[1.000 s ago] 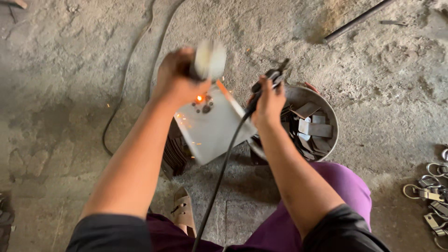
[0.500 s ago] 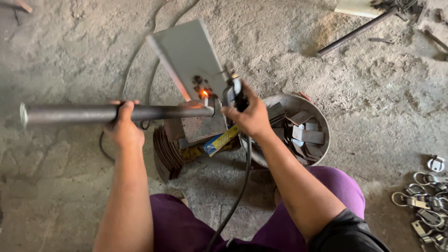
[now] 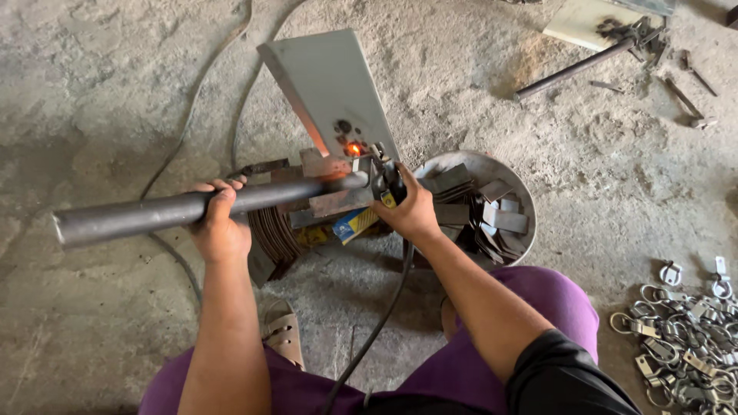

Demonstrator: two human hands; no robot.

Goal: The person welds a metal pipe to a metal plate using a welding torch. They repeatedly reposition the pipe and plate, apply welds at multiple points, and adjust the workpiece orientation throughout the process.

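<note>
Two hands: left hand (image 3: pixel 221 230) grips pipe (image 3: pixel 154 211); right hand (image 3: pixel 411 211) grips electrode holder (image 3: pixel 387 175).

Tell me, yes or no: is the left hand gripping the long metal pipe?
Yes: the left hand is wrapped around the long metal pipe, its fingers curled over the top.

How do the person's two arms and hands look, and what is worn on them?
Both hands are bare: the left hand and the right hand wear no gloves, and no rings or watch can be seen. The forearms are uncovered too. On the right arm, a black short sleeve ends near the elbow. The left arm's sleeve is out of view at the bottom edge.
</note>
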